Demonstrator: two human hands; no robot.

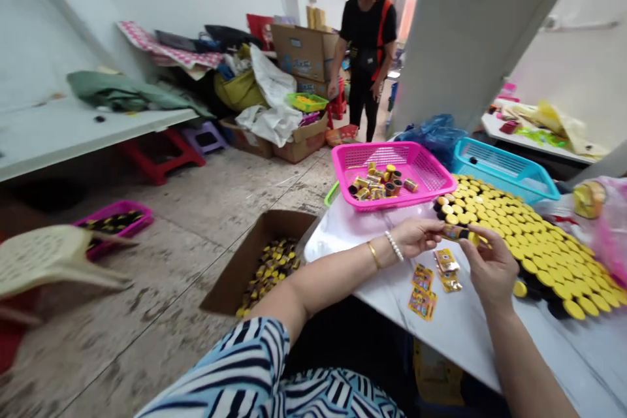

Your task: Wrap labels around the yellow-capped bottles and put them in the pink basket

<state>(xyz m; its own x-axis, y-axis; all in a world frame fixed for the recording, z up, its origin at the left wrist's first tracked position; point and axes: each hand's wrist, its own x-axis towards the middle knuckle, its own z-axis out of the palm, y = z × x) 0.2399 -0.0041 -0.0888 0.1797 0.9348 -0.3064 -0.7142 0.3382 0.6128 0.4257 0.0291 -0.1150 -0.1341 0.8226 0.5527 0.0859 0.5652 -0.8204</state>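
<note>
Your two bare hands meet over a white tabletop (386, 320); your left hand (416, 238), wearing one gold bangle (373, 255) and one pearl bracelet (394, 245), and your right hand (491, 268) together pinch a single small yellow-and-black cylinder (455, 233); your left fingers (431, 228) press one end, your right fingertips (473, 236) the other, both hands closed only as far as that slim piece allows, and it is held just above the table.

Four printed sachets (422, 304) lie on the table just below your hands; a packed layer of yellow-capped rolls (531, 251), too many to count, spreads beside your right hand; one pink plastic basket (392, 173) ahead of your hands holds more than a dozen loose cylinders (377, 187); one blue plastic basket (504, 173) sits just beside it.

At left, one cardboard box (255, 261) holds a heap of small yellow-and-black pieces (269, 268), too many to count; one magenta tray (112, 225) rests on the floor; one person in black (367, 46), wearing an orange strap, stands in the background.
</note>
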